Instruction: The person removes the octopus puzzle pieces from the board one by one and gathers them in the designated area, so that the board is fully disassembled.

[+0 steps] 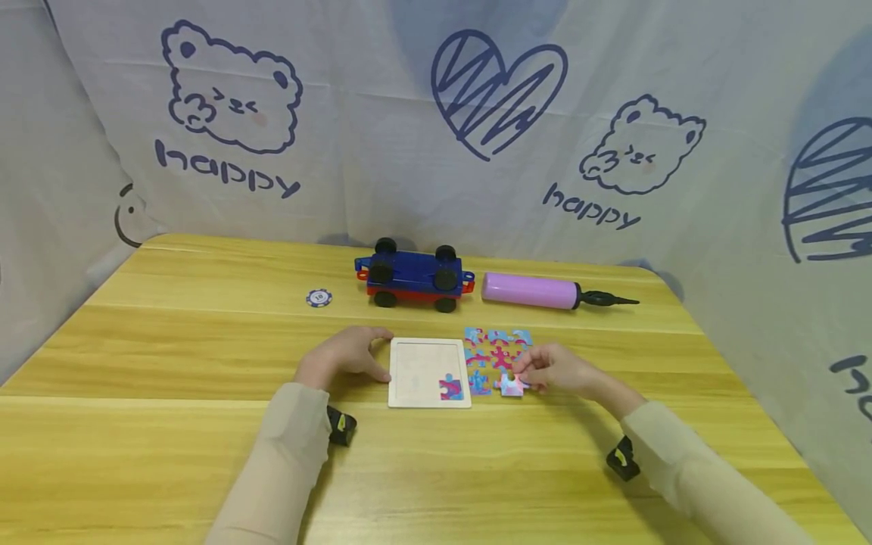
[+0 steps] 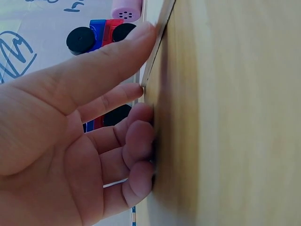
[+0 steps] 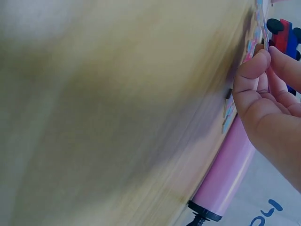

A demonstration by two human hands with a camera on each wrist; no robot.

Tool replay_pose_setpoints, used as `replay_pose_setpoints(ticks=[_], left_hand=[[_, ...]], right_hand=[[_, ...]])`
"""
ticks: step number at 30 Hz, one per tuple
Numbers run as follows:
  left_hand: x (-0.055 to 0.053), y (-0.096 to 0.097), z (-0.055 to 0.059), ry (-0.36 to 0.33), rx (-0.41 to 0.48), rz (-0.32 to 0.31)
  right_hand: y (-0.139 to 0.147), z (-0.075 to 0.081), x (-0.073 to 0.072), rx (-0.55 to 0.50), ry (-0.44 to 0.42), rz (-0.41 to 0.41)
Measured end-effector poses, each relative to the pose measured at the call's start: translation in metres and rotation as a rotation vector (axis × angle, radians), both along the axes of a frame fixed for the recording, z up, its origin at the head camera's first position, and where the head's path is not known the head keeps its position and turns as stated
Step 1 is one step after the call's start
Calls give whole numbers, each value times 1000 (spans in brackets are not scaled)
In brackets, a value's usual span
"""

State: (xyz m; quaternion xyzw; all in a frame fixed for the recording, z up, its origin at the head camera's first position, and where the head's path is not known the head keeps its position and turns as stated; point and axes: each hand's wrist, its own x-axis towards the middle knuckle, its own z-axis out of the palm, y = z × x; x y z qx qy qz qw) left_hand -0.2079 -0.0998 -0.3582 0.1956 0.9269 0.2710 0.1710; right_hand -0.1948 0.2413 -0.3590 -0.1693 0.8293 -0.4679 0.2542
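A square wooden puzzle tray (image 1: 417, 371) lies on the table, with one pink-and-blue puzzle piece (image 1: 451, 389) in its lower right corner. My left hand (image 1: 347, 354) is at the tray's left side. Its thumb and index finger are spread and touch the edge; in the left wrist view the other fingers (image 2: 141, 141) bend against the tabletop. Between thumb and fingertips, my right hand (image 1: 555, 369) pinches a light pink-and-blue puzzle piece (image 1: 512, 386), seen thin and edge-on in the right wrist view. Several loose puzzle pieces (image 1: 499, 356) lie in rows right of the tray.
Behind the tray, a blue-and-red toy cart (image 1: 415, 274) rests with black wheels upward. A pink hand pump (image 1: 531, 291) lies to its right, and a poker chip (image 1: 319, 297) to its left. A printed cloth (image 1: 381, 189) hangs behind the wooden table (image 1: 170, 424).
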Motion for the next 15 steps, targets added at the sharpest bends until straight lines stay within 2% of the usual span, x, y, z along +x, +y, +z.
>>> replay_pose_setpoints(ticks=[9, 15], left_hand=[[4, 3, 6, -6, -14, 25], [3, 4, 4, 1, -18, 21]], right_hand=[[-4, -3, -1, 33, 9, -4], [-5, -4, -1, 41, 14, -10]])
